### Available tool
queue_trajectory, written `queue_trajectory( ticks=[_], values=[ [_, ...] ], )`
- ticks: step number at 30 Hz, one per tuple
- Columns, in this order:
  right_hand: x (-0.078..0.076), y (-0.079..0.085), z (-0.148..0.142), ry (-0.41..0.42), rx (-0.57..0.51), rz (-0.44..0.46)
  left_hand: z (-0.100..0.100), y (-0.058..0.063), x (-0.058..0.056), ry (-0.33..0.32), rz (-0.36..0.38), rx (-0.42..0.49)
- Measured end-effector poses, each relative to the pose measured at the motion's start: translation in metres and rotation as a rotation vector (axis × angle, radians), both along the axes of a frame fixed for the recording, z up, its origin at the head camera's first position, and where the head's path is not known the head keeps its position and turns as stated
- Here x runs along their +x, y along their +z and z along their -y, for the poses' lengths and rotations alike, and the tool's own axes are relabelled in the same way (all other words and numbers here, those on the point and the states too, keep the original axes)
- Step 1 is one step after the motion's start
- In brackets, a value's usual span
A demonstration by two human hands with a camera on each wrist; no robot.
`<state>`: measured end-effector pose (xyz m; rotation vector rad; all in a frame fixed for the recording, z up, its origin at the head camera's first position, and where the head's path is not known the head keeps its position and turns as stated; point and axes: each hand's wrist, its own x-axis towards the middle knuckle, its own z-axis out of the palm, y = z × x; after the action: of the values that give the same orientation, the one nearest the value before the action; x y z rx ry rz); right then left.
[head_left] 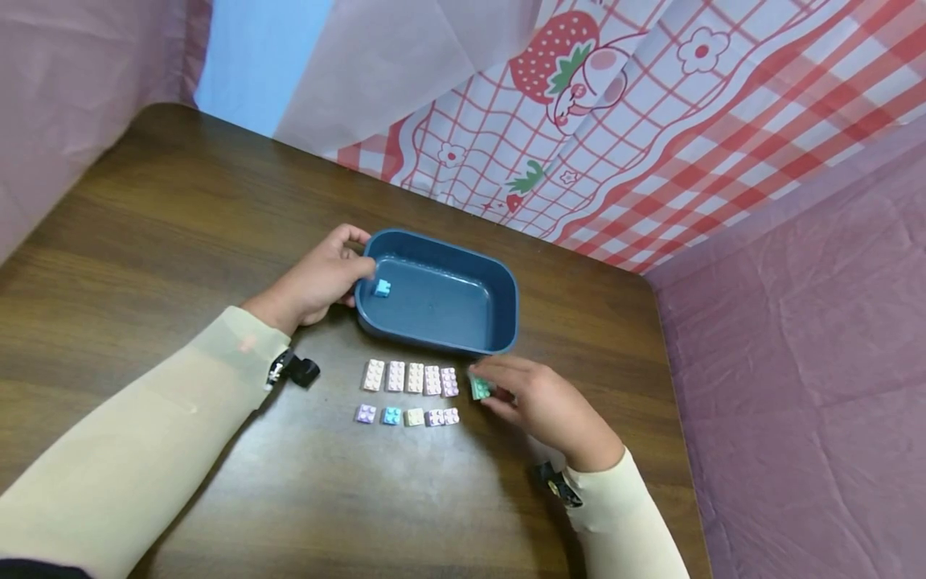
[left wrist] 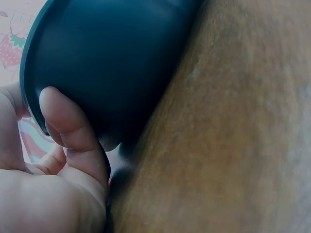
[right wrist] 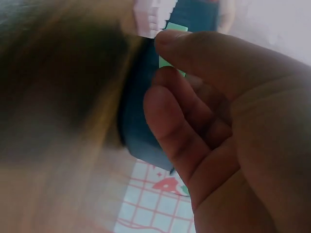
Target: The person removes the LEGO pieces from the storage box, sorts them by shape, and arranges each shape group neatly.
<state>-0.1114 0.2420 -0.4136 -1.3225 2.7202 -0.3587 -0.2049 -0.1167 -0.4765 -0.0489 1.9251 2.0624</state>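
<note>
A dark blue tub point(head_left: 434, 315) stands on the table, with one light blue toy brick point(head_left: 382, 288) inside near its left end. My left hand point(head_left: 321, 277) grips the tub's left rim, the thumb over the edge; the left wrist view shows fingers against the outer wall. In front of the tub's right end, my right hand point(head_left: 546, 402) pinches a green toy brick point(head_left: 480, 388) between thumb and fingers. The right wrist view shows that green brick point(right wrist: 173, 29) partly hidden by the fingers. Beside it lies a row of pale eight-stud bricks point(head_left: 415, 378).
A nearer row holds smaller bricks, among them a purple brick point(head_left: 366, 414), a blue brick point(head_left: 391, 416) and a cream brick point(head_left: 414, 417). Behind the wooden table point(head_left: 217, 185) hangs a red-and-white checked cloth point(head_left: 492, 153). Pink cloth point(head_left: 788, 346) borders the right side.
</note>
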Motion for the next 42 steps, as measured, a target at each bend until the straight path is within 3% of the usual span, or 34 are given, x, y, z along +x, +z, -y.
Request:
queue_trajectory(
  ticks=[5, 12, 42],
  values=[
    [-0.002, -0.012, 0.001, -0.011, 0.046, -0.062, 0.000, 0.000, 0.000, -0.003, 0.003, 0.005],
    [-0.005, -0.022, 0.000, -0.033, 0.071, -0.070, 0.000, 0.000, -0.001, -0.006, 0.012, 0.002],
    [-0.004, -0.023, 0.001, -0.045, 0.035, -0.018, 0.001, 0.000, 0.000, -0.014, 0.010, 0.007]
  ],
)
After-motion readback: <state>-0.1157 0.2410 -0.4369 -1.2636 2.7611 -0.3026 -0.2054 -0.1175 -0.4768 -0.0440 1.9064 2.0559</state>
